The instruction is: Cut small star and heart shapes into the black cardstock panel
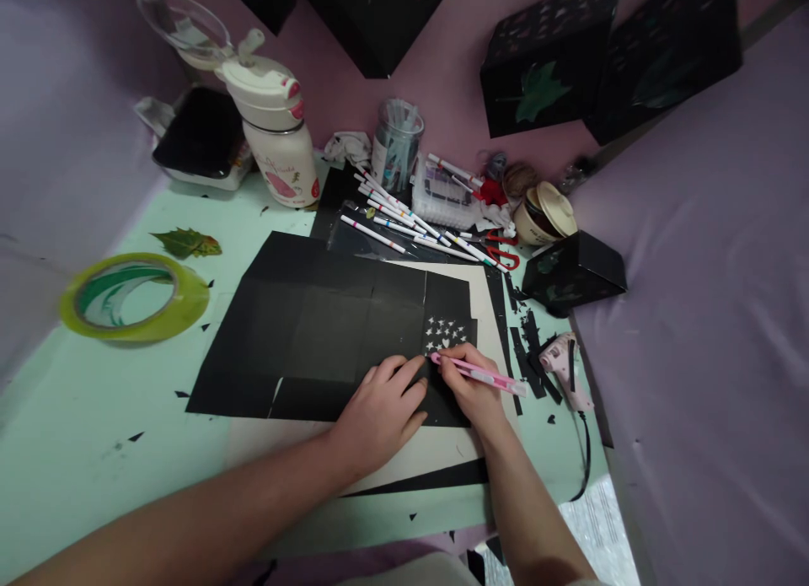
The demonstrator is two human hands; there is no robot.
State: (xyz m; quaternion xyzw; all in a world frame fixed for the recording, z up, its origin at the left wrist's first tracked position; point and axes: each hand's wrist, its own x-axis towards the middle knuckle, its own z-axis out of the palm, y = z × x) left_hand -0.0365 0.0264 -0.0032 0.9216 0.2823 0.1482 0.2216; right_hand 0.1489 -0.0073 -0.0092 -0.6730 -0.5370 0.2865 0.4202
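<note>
A large sheet of black card [316, 316] lies flat before me, with fold lines and narrow slits in it. Small stars and a heart are cut through its right part, showing pale. My right hand [475, 392] grips a pink craft knife [486, 374], its tip at the card just below the star cut-outs. Resting on the card just left of the tip, my left hand [383, 409] presses it with fingers spread and holds nothing. Beneath the card lies a pale board [404, 464].
Clear tape roll [76, 316] and a leaf [186, 243] lie left. A bottle [281, 160], markers [404, 219], red-handled scissors [504, 253] and a jar [397, 147] stand or lie behind. A small black box [575, 272], black scraps [531, 358] and a glue gun [567, 371] are right.
</note>
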